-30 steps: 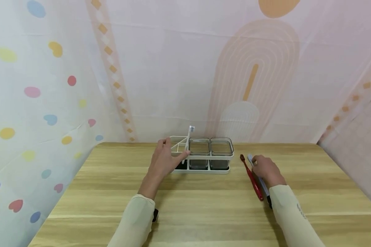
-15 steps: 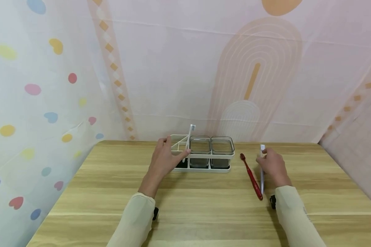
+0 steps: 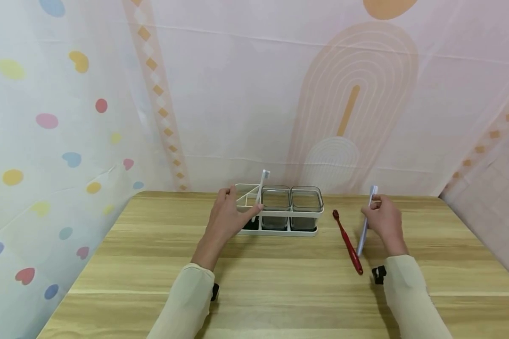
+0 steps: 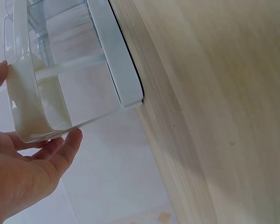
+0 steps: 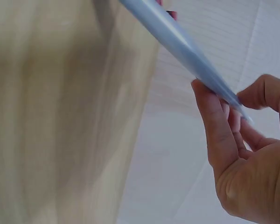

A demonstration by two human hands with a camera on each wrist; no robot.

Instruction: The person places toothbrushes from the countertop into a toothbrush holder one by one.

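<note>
A white rack (image 3: 280, 214) stands at the back middle of the wooden table (image 3: 275, 282). It carries two clear square cups (image 3: 291, 203) and an upright white toothbrush (image 3: 260, 188). My left hand (image 3: 236, 205) grips the rack's left end, and in the left wrist view its fingers (image 4: 60, 149) curl round the rack's rim (image 4: 23, 107). My right hand (image 3: 374, 209) pinches a light blue toothbrush (image 3: 365, 221) and holds it tilted above the table, head up. The right wrist view shows the blue handle (image 5: 177, 42) between thumb and fingers (image 5: 214, 121). A red toothbrush (image 3: 347, 241) lies flat just left of it.
Patterned cloth (image 3: 254, 94) hangs close behind and on both sides of the table. The table's front edge runs near the bottom of the head view. A small black strap piece (image 3: 378, 274) shows by my right wrist.
My right hand has lifted the blue toothbrush off the table beside the red one and tipped it upright, moving slightly right and back. The left hand stays on the rack.
</note>
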